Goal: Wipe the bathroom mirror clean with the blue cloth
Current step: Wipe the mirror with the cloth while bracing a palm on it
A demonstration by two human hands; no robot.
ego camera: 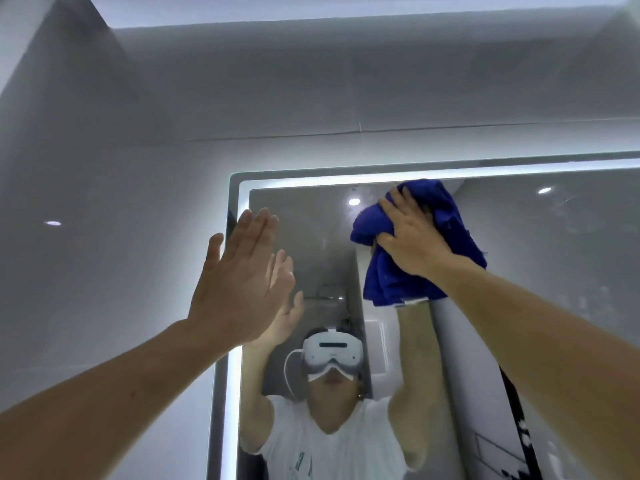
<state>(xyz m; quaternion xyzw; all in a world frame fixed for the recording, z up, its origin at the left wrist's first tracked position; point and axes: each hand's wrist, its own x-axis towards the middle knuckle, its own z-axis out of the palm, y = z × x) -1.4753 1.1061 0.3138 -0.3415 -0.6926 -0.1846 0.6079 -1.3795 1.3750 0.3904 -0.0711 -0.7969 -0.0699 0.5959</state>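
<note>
The bathroom mirror (540,244) hangs on the wall, framed by a lit white strip along its top and left edges. A bunched blue cloth (446,216) lies against the glass just under the top edge. My right hand (410,237) grips the cloth with curled fingers and presses it onto the mirror. My left hand (239,282) is raised at the mirror's upper left edge, fingers straight and together, palm toward the glass; whether it touches the glass is unclear. The mirror reflects a person in a white shirt with a headset and both raised arms.
Grey tiled wall (104,168) surrounds the mirror on the left and above, with a ceiling ledge (311,22) overhead. Faint smears show on the mirror's right part (581,216). Reflected ceiling lights (354,201) appear in the glass.
</note>
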